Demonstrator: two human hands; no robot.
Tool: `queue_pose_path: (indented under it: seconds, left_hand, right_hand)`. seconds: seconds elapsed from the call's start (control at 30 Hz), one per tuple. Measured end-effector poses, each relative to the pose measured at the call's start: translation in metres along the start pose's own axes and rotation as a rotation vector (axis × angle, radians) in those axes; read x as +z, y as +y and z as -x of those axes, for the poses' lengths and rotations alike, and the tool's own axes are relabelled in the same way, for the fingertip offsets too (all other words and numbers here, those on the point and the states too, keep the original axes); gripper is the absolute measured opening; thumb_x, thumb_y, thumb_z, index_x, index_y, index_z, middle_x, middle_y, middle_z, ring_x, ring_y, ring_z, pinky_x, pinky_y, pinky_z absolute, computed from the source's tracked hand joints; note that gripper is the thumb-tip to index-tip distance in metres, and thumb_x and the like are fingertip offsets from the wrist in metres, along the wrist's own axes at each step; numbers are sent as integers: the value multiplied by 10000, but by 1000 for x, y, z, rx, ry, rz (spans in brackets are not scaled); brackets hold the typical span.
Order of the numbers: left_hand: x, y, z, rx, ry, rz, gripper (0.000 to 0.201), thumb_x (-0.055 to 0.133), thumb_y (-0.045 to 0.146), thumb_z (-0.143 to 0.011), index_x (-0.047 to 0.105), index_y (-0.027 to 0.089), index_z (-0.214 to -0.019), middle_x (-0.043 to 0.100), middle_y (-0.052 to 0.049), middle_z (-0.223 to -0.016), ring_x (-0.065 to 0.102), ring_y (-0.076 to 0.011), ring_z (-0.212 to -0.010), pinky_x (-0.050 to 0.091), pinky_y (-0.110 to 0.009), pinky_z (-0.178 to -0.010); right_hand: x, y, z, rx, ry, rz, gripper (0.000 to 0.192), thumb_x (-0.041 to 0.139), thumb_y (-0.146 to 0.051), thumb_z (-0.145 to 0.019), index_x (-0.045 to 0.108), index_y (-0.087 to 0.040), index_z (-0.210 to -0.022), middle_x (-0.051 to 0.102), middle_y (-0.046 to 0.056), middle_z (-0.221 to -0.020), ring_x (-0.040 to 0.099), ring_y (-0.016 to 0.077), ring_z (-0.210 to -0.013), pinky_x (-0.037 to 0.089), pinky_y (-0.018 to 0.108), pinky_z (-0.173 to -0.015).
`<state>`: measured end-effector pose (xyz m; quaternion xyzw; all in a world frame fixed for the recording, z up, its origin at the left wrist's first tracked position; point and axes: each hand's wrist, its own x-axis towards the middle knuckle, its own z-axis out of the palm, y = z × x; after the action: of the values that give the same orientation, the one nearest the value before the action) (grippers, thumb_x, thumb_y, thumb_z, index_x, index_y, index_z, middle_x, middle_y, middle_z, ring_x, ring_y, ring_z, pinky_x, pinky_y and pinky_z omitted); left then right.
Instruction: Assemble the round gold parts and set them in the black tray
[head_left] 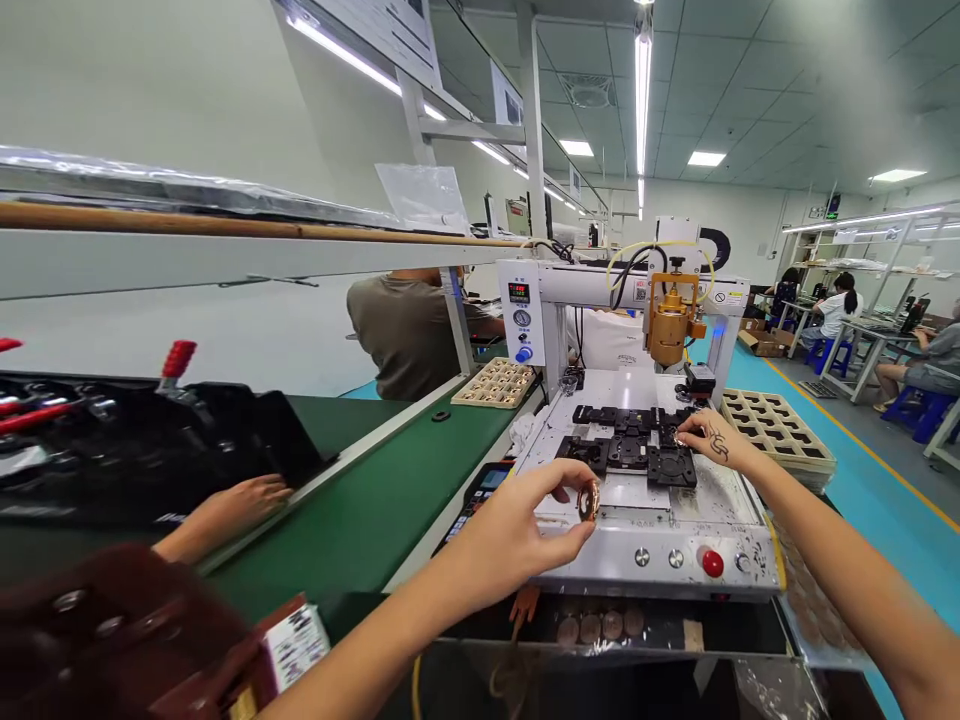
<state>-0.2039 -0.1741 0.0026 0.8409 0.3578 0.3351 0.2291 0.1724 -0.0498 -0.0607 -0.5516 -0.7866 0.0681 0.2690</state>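
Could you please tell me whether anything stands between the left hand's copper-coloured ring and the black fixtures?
Nothing visible does: the left hand holds the copper-coloured ring on the near side of the black fixtures. Only the right hand covers part of them, at their right side.

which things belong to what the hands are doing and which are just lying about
In use:
copper-coloured ring, in the left hand
black fixture blocks, at the right hand
white machine beneath them

Apparently lying about:
black ring on the green bench
clear plastic on the shelf
cardboard box on the floor
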Motion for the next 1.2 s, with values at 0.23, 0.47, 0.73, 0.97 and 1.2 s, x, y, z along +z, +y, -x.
queue_pose_path:
  seconds: [0.23,0.47,0.73,0.97,1.2]
  left_hand:
    - [17,11,29,5,33,71,321,685,265,-855,701,271,-1175,793,-12,-1101,727,-233,-1021,584,-375,-970]
    - [68,-36,85,-98,21,137,307,671,220,-865,650,253,-1169,759,-9,-1001,722,-202,-863,608,-334,-814]
    - [170,-94,100,-65,-307,125,345,797,163,-769,677,227,-1086,711,-165,-1468,613,-372,-1449,423,-556,-1284]
    - [172,-107,119,5,-364,173,396,785,198,-787,711,231,-1174,582,-129,-1654,475,-344,-1590,338,-531,-1354]
    - [172,-103,122,-42,-367,173,355,775,177,-811,712,224,-1157,613,-146,-1622,509,-328,-1569,360,-505,-1345]
  right_hand:
    - [1,-20,56,48,311,31,269,606,-372,-1071,796,-184,-1093,733,129,-1064,666,301,-1086,512,444,-991]
    - [34,-40,217,221,603,75,321,694,-541,-1009,683,-228,-939,649,67,-921,612,284,-891,485,427,-823]
    - [93,-79,243,168,625,20,117,660,-354,-1064,646,-245,-1027,666,90,-965,641,294,-937,535,480,-903]
    - [167,-113,243,-63,201,-132,250,502,-179,-1099,712,-249,-1216,775,104,-1046,763,278,-961,638,423,-867]
    - [193,-95,238,-163,104,-94,251,613,-203,-1078,755,-250,-1280,771,126,-1067,741,308,-955,642,444,-841]
